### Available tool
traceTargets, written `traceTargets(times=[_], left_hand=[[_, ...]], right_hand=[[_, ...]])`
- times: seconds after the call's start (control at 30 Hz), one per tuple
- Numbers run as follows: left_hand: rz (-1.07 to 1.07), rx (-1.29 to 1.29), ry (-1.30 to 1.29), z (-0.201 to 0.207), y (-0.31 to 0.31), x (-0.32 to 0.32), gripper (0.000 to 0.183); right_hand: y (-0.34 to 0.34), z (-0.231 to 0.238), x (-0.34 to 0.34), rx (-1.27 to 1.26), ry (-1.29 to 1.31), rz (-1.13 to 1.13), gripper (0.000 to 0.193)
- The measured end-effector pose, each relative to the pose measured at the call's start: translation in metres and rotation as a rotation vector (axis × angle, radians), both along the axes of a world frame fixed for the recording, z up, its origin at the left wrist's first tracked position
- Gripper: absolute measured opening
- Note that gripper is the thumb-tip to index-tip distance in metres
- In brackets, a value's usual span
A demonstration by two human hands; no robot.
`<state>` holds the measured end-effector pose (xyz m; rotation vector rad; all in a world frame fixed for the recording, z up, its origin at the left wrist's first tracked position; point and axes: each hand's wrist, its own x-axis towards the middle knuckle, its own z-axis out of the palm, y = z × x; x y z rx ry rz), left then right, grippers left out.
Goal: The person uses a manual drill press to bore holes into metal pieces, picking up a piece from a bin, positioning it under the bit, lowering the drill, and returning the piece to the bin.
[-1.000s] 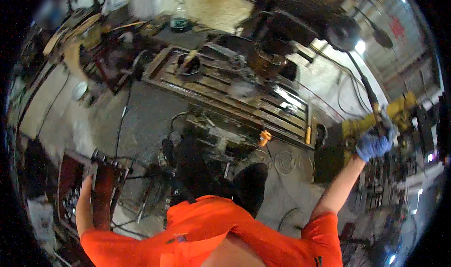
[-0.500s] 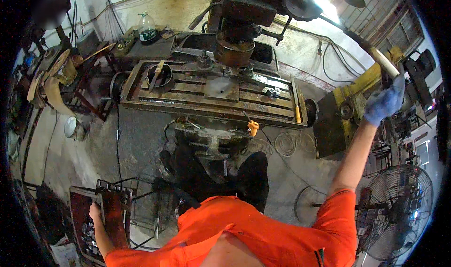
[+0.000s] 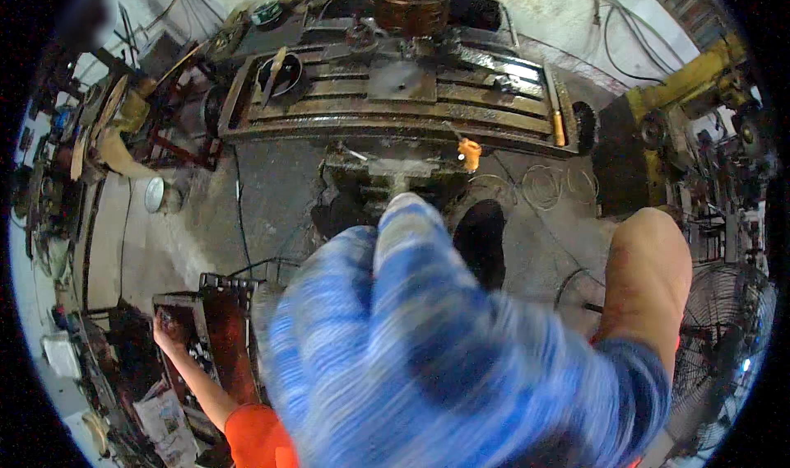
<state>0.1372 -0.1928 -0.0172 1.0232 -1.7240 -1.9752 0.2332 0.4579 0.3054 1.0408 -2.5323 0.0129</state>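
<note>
My right hand [image 3: 428, 344], in a blue and grey striped knit glove, fills the lower middle of the view, very close and partly blurred. Its fingers point up and away, somewhat bent and apart, and nothing shows in them. Behind it stands a machine with a slotted metal table [image 3: 329, 122], partly hidden by the glove. My bare left hand [image 3: 163, 330] is low at the left, over a dark reddish open box [image 3: 226, 336] with small metal things inside. Its fingers are too small to make out.
On the machine table are a round black pan [image 3: 284, 77] with a brush across it and a yellow-handled tool [image 3: 559, 126]. An orange tool [image 3: 469, 153] hangs at its front edge. A fan [image 3: 716, 344] stands at right, a white bucket [image 3: 161, 195] at left.
My right hand has left the pale handle at the upper right and come close before the camera. The view has tilted lower. My left hand stays by the box.
</note>
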Motion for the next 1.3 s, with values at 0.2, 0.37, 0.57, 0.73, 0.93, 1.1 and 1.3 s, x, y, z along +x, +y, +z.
traceTargets(times=[0.2,0.37,0.57,0.73,0.93,1.1,1.3], left_hand=[[-0.144,0.124,0.364,0.061,0.029,-0.010,0.031],[-0.363,0.256,0.431,0.070,0.101,-0.056,0.033],[-0.605,0.227,0.288,0.051,0.199,-0.102,0.032],[-0.705,0.303,0.340,0.055,0.273,-0.128,0.036],[-0.781,0.321,0.436,0.080,0.362,-0.136,0.040],[-0.838,0.221,0.412,0.084,0.379,-0.137,0.034],[-0.878,0.075,0.296,0.083,0.381,-0.126,0.025]], right_hand=[[-0.042,0.001,0.001,0.055,0.099,0.022,0.025],[-0.028,-0.030,-0.012,-0.206,-0.623,0.282,0.028],[0.106,-0.191,-0.051,-0.396,-0.955,-0.792,0.053],[0.194,-0.356,-0.058,-0.850,-0.866,-1.071,0.051],[0.153,-0.404,-0.100,-1.486,-0.640,-1.135,0.029],[0.135,-0.354,-0.076,-1.619,-0.461,-0.957,0.041],[0.148,-0.233,-0.053,-1.112,-0.382,-0.903,0.044]])
